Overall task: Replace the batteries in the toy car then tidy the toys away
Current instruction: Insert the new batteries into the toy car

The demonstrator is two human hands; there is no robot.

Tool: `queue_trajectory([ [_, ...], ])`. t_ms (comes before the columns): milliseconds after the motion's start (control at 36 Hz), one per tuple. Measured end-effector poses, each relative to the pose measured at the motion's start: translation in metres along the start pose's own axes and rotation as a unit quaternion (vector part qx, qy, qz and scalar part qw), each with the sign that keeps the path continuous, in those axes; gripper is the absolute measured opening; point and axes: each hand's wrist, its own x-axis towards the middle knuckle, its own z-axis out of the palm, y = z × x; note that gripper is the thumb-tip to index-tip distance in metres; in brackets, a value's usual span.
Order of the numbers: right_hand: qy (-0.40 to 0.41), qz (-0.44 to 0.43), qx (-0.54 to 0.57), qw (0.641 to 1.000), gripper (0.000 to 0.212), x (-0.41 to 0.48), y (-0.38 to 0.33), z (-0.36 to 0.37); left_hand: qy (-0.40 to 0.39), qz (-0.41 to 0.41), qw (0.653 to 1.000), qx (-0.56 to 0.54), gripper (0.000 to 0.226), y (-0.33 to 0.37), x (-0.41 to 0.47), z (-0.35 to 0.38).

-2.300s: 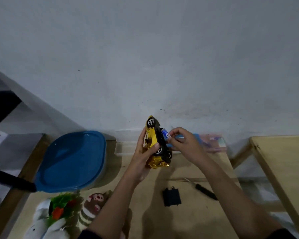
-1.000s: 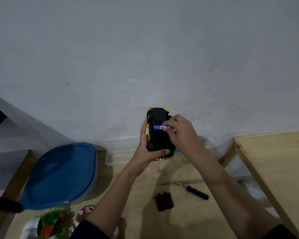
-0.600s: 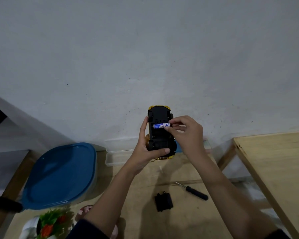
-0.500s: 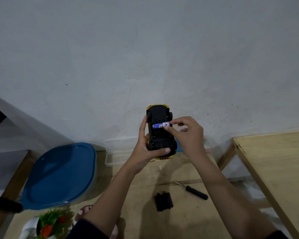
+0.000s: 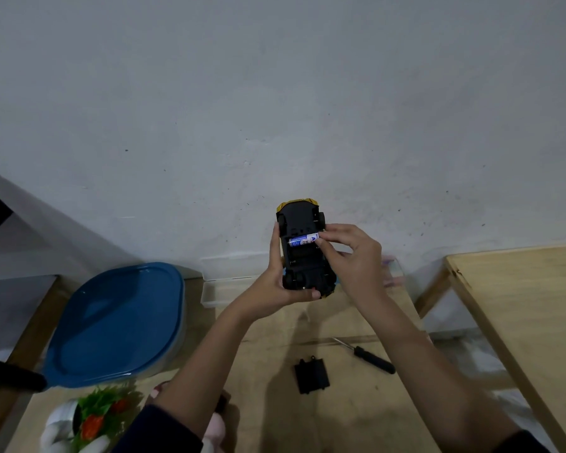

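Note:
I hold the yellow toy car [image 5: 303, 259] upside down in front of the wall, its black underside facing me. My left hand [image 5: 276, 282] grips it from the left, thumb across its lower end. My right hand [image 5: 350, 256] pinches the right end of a blue and white battery [image 5: 303, 240] that lies across the open battery compartment. The black battery cover [image 5: 311, 376] lies on the wooden table [image 5: 356, 413] below, with a small black-handled screwdriver [image 5: 368, 356] to its right.
A container with a blue lid [image 5: 115, 322] stands at the table's left. A clear plastic box [image 5: 223, 291] sits against the wall behind the car. Soft toys and a toy plant [image 5: 92, 416] lie at the lower left. A second wooden table [image 5: 530, 322] stands to the right.
The car was turned from its side so the underside faces me and raised a little. My right hand has brought the battery across the compartment and keeps pinching its right end.

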Motion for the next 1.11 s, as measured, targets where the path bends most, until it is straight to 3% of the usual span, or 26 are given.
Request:
queue_trajectory([
  [139, -0.008, -0.027, -0.025, 0.999, 0.005, -0.003, -0.002, 0.010, 0.041, -0.016, 0.999, 0.011, 0.125, -0.009, -0.003, 0.002],
  [333, -0.048, -0.077, -0.149, 0.985, 0.009, 0.000, 0.010, 0.025, 0.061, -0.023, 0.997, 0.040, 0.128, -0.024, 0.002, -0.004],
  [583, -0.061, -0.068, -0.099, 0.991, 0.019, -0.001, 0.028, 0.032, 0.071, -0.044, 0.995, 0.047, 0.128, -0.041, 0.008, -0.014],
  [778, -0.113, -0.083, -0.127, 0.982, 0.025, -0.006, 0.037, 0.044, 0.093, -0.056, 0.992, 0.061, 0.128, -0.048, 0.012, -0.014],
  [972, -0.192, -0.054, -0.191, 0.961, 0.035, -0.017, 0.069, 0.068, 0.099, -0.077, 0.991, 0.050, 0.127, -0.070, 0.004, -0.018],
  [1111, -0.194, -0.013, -0.141, 0.971, 0.037, -0.022, 0.077, 0.080, 0.110, -0.094, 0.989, 0.041, 0.124, -0.083, -0.003, -0.020],
])
